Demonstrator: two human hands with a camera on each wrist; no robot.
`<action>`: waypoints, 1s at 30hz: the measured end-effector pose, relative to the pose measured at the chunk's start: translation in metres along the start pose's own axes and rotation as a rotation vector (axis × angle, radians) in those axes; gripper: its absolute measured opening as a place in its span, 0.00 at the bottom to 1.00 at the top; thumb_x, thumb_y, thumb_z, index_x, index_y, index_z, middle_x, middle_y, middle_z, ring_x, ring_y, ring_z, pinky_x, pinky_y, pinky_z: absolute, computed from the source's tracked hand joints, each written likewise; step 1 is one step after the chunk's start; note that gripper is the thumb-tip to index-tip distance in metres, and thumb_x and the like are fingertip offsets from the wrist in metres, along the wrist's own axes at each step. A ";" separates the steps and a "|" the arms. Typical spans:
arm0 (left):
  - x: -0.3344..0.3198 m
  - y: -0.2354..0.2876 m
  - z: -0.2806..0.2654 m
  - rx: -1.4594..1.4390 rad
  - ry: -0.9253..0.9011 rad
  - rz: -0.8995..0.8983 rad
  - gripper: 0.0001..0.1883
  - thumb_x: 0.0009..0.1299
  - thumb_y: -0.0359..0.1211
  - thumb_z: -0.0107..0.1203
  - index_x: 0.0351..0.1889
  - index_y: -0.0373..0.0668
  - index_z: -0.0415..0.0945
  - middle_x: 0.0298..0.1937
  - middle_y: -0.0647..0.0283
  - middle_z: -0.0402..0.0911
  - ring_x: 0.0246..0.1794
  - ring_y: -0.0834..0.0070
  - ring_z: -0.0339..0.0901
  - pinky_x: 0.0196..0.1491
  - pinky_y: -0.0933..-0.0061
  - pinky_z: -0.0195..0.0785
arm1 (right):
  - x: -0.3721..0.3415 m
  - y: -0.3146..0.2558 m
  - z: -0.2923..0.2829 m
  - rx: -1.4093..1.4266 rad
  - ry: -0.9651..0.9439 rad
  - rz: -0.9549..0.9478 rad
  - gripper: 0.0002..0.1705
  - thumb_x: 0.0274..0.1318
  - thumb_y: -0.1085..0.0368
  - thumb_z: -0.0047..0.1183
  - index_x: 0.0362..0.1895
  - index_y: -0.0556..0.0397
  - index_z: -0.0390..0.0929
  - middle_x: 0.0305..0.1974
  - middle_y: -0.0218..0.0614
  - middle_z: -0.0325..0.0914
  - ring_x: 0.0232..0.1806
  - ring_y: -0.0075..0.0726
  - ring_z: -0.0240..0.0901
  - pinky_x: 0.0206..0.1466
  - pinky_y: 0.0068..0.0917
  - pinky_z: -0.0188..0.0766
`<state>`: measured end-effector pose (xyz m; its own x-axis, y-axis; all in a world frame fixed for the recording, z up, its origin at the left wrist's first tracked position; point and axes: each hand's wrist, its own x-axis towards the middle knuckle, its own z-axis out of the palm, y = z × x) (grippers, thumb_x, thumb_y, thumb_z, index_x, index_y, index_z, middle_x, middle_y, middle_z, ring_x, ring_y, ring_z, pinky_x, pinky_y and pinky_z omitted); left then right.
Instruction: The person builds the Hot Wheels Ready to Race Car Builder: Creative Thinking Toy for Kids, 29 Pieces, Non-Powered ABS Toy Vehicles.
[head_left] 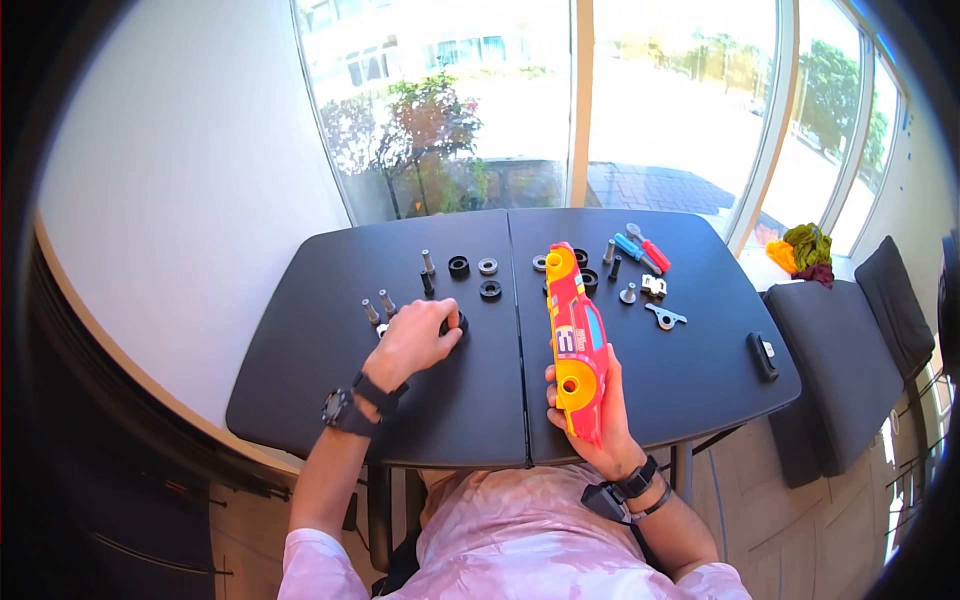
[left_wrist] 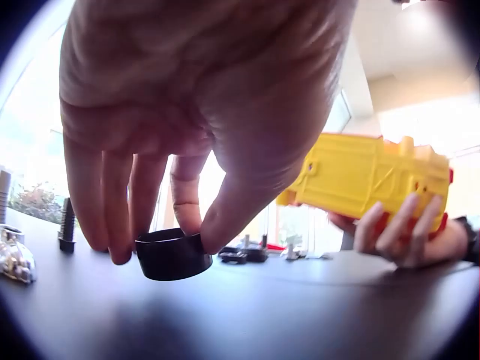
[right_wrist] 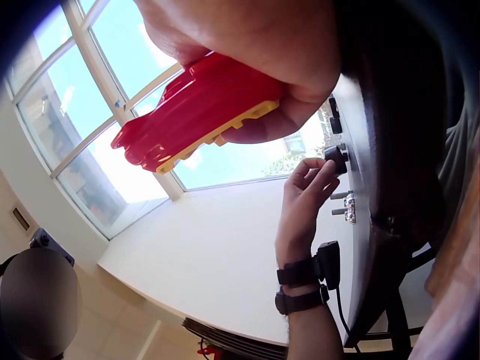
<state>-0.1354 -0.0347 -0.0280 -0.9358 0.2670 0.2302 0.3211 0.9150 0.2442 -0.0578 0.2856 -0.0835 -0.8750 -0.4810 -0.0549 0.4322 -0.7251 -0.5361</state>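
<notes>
My left hand (head_left: 412, 335) reaches down over the left half of the black table (head_left: 300, 400). Thumb and fingertips pinch the rim of a small black toy tyre (left_wrist: 174, 259), low over the tabletop in the left wrist view. My right hand (head_left: 614, 432) grips a red and yellow toy car body (head_left: 568, 345) above the table's front edge, with its fingers wrapped round the underside. The car's side, with round yellow wheel arches, faces up toward my head. In the left wrist view its yellow underside (left_wrist: 352, 176) shows.
Toy bolts (head_left: 428, 262), a black tyre (head_left: 458, 266) and a grey ring (head_left: 488, 267) stand left of the table seam. At right lie toy screwdrivers (head_left: 637, 252), a grey bracket (head_left: 665, 316) and a black case (head_left: 763, 357). A dark chair (head_left: 840, 370) stands beyond the right edge.
</notes>
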 end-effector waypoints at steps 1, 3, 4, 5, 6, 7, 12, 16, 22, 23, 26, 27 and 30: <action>-0.013 0.023 -0.020 -0.092 -0.028 -0.025 0.11 0.75 0.35 0.73 0.44 0.39 0.85 0.46 0.54 0.90 0.46 0.49 0.90 0.55 0.51 0.87 | 0.000 0.000 0.001 -0.010 0.007 0.005 0.42 0.86 0.23 0.38 0.72 0.46 0.76 0.51 0.34 0.86 0.44 0.31 0.85 0.38 0.29 0.79; -0.030 0.031 -0.015 -0.355 0.071 0.024 0.13 0.73 0.31 0.77 0.44 0.35 0.83 0.46 0.53 0.94 0.44 0.57 0.95 0.57 0.60 0.90 | 0.000 0.000 0.002 -0.035 0.024 0.004 0.42 0.86 0.23 0.38 0.74 0.45 0.74 0.52 0.34 0.85 0.44 0.30 0.84 0.37 0.29 0.76; -0.041 0.045 -0.017 -0.499 0.150 0.018 0.14 0.73 0.33 0.78 0.46 0.36 0.84 0.47 0.53 0.94 0.46 0.57 0.95 0.56 0.61 0.90 | 0.001 0.001 0.002 -0.050 0.033 0.000 0.42 0.86 0.23 0.38 0.73 0.44 0.75 0.52 0.34 0.85 0.43 0.30 0.84 0.37 0.29 0.76; -0.055 0.072 -0.028 -0.643 0.230 0.008 0.16 0.72 0.34 0.79 0.49 0.36 0.85 0.49 0.53 0.94 0.49 0.57 0.96 0.55 0.61 0.91 | 0.001 0.002 0.003 -0.065 0.042 -0.002 0.42 0.86 0.23 0.38 0.72 0.44 0.76 0.52 0.34 0.86 0.43 0.30 0.84 0.37 0.29 0.76; -0.066 0.094 -0.036 -0.787 0.311 -0.003 0.18 0.71 0.35 0.81 0.51 0.37 0.87 0.51 0.53 0.95 0.51 0.58 0.96 0.54 0.62 0.91 | 0.003 0.003 0.005 -0.076 0.066 -0.007 0.41 0.86 0.23 0.38 0.72 0.44 0.77 0.52 0.33 0.86 0.43 0.29 0.84 0.36 0.28 0.76; -0.074 0.107 -0.041 -0.792 0.310 0.043 0.20 0.71 0.35 0.81 0.55 0.36 0.87 0.53 0.52 0.95 0.51 0.59 0.96 0.54 0.63 0.91 | 0.005 0.004 0.009 -0.088 0.089 -0.011 0.41 0.86 0.23 0.38 0.71 0.44 0.77 0.53 0.32 0.87 0.43 0.29 0.84 0.36 0.28 0.75; -0.087 0.136 -0.025 -0.661 0.372 0.291 0.32 0.70 0.36 0.83 0.71 0.39 0.87 0.62 0.50 0.92 0.52 0.64 0.94 0.53 0.66 0.93 | 0.002 0.006 0.014 -0.092 0.054 -0.022 0.42 0.84 0.22 0.41 0.70 0.42 0.79 0.50 0.28 0.90 0.43 0.25 0.89 0.39 0.27 0.85; -0.087 0.145 -0.008 -0.620 0.442 0.339 0.33 0.65 0.35 0.87 0.69 0.39 0.89 0.59 0.54 0.93 0.46 0.69 0.95 0.48 0.69 0.91 | 0.000 0.004 0.014 -0.040 0.034 -0.058 0.42 0.85 0.22 0.39 0.74 0.42 0.76 0.58 0.28 0.89 0.54 0.25 0.89 0.46 0.29 0.86; -0.081 0.150 -0.006 -0.520 0.530 0.384 0.33 0.64 0.38 0.87 0.68 0.42 0.91 0.60 0.57 0.90 0.49 0.70 0.90 0.46 0.69 0.88 | 0.002 0.007 0.012 -0.083 -0.030 -0.035 0.43 0.88 0.26 0.38 0.80 0.47 0.74 0.68 0.35 0.86 0.67 0.30 0.86 0.65 0.32 0.85; -0.079 0.149 -0.006 -0.475 0.504 0.388 0.32 0.64 0.38 0.87 0.67 0.42 0.91 0.60 0.57 0.89 0.49 0.70 0.89 0.46 0.67 0.88 | 0.002 0.007 0.015 -0.078 0.010 -0.043 0.43 0.88 0.26 0.38 0.79 0.47 0.75 0.66 0.35 0.87 0.65 0.29 0.86 0.63 0.32 0.86; -0.078 0.146 -0.002 -0.416 0.470 0.364 0.37 0.61 0.44 0.88 0.69 0.44 0.91 0.62 0.59 0.87 0.49 0.67 0.86 0.47 0.64 0.84 | 0.001 0.005 0.018 -0.061 0.040 -0.055 0.42 0.88 0.26 0.39 0.76 0.48 0.77 0.60 0.33 0.89 0.57 0.27 0.89 0.56 0.30 0.87; -0.078 0.148 -0.005 -0.410 0.491 0.356 0.35 0.60 0.45 0.89 0.65 0.43 0.92 0.62 0.59 0.87 0.50 0.66 0.86 0.47 0.63 0.83 | 0.003 0.005 0.004 -0.053 -0.014 -0.043 0.42 0.87 0.26 0.40 0.75 0.48 0.78 0.57 0.32 0.90 0.53 0.27 0.89 0.52 0.29 0.88; -0.086 0.151 -0.014 -0.423 0.526 0.352 0.26 0.60 0.46 0.89 0.50 0.42 0.94 0.61 0.58 0.87 0.50 0.63 0.85 0.46 0.64 0.81 | 0.000 0.005 0.009 -0.072 0.092 -0.042 0.42 0.85 0.23 0.41 0.72 0.44 0.78 0.50 0.29 0.88 0.45 0.26 0.87 0.41 0.29 0.83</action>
<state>-0.0049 0.0761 0.0018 -0.6087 0.2453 0.7545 0.7156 0.5804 0.3886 -0.0540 0.2770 -0.0784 -0.9096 -0.4016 -0.1065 0.3812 -0.7046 -0.5984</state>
